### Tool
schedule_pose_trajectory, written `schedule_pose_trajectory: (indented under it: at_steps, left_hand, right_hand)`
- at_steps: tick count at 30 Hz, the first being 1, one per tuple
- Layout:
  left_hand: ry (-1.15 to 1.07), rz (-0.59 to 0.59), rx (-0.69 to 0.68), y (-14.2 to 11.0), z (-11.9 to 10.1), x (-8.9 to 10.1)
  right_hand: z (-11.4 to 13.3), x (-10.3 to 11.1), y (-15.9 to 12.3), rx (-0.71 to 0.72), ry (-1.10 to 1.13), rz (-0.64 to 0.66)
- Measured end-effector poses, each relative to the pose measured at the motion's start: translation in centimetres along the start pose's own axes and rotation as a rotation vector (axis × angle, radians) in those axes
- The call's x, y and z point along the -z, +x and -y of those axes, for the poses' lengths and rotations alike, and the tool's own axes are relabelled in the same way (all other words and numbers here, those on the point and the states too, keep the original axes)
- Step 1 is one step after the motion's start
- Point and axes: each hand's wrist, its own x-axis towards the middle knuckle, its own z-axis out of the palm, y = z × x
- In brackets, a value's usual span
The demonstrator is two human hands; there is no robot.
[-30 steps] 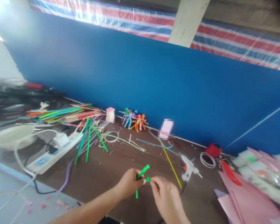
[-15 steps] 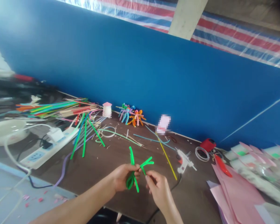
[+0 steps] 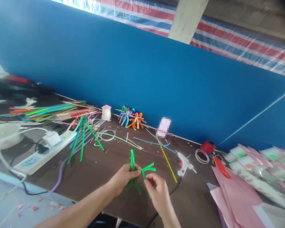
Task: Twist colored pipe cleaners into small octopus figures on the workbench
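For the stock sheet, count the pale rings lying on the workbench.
2: one ring among the pipe cleaners, one ring beside the red spool. Others may be hidden under the pink paper.

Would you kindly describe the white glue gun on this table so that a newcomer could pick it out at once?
Below the blue wall runs a dark table. Beyond the person's right hand lies a white hot glue gun, just right of a long yellow stick; no other white tool sits there.

Bright, even daylight, only faint soft shadows; slight glare on the striped tarp (image 3: 242, 42); wide-angle bend in the blue wall (image 3: 109, 63); dark clutter (image 3: 21, 87) far left blurred.
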Motion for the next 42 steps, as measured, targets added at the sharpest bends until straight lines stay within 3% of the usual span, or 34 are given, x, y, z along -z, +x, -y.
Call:
schedule_pose_trajectory:
  at_steps: [5, 10, 14, 18, 21, 24, 31, 34, 42]
  left_hand:
    - [-0.137, 0.074, 0.038, 0.0, 0.1, -0.1]
    - [-0.337, 0.183, 0.363, -0.1, -0.5, 0.3]
    - [-0.327, 0.269, 0.462, -0.2, -0.9, 0.7]
    - [-0.292, 0.323, 0.411, -0.1, -0.6, 0.9]
    - [-0.253, 0.188, 0.255, 0.2, 0.0, 0.7]
    - [-0.233, 0.027, 0.113, 0.4, 0.4, 0.5]
    - [-0.243, 0.094, 0.170, -0.1, 0.0, 0.2]
    - [-0.260, 0.123, 0.216, -0.3, -0.2, 0.2]
    - [-0.216, 0.160, 0.184, -0.6, -0.1, 0.2]
  right_hand:
    - [0.1, -0.2, 0.1, 0.001, 0.111, 0.047]
    - [0.4, 0.5, 0.3, 0.065, 0.101, 0.133]
    - [0.1, 1.5, 0.7, 0.122, -0.044, 0.151]
    - [-1.3, 2.1, 1.3, 0.055, -0.122, 0.070]
    - [-2.5, 1.8, 1.5, -0.068, -0.022, -0.139]
    - [-2.7, 1.1, 1.2, -0.083, 0.109, -0.324]
    - [-1.0, 0.5, 0.4, -0.069, 0.481, -0.130]
    - [-0.8, 0.8, 0.6, -0.107, 0.610, -0.122]
    - [-0.4, 0.8, 0.7, -0.160, 0.750, -0.137]
